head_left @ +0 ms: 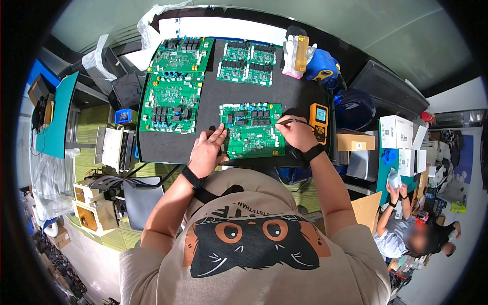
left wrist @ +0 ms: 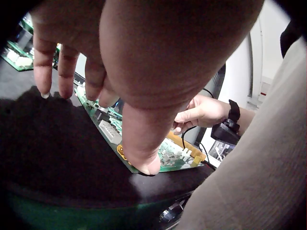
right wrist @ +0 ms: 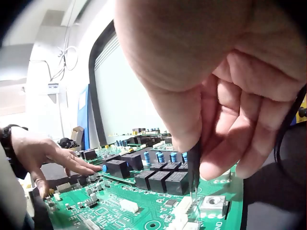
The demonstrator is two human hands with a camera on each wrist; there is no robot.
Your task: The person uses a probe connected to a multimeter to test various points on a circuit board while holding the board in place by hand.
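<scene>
A green circuit board (head_left: pixel 252 133) with black relays (right wrist: pixel 158 181) and white connectors lies on the black mat. My left hand (head_left: pixel 206 152) rests at its left edge, fingers extended; in the left wrist view the thumb (left wrist: pixel 144 143) presses by the board's corner. At the right edge, my right hand (head_left: pixel 297 133) pinches a black tweezer-like probe (right wrist: pixel 194 163) between thumb and forefinger. Its thin tips point down beside the white connectors and a metal-cased part (right wrist: pixel 213 203). A dark cable runs close by this hand.
Larger green boards (head_left: pixel 173 96) lie at the left of the mat and a panel of smaller boards (head_left: pixel 246 63) at the back. An orange meter (head_left: pixel 318 122) with a lit display stands at right, near a blue device (head_left: pixel 323 66). Another person (head_left: pixel 399 234) is at far right.
</scene>
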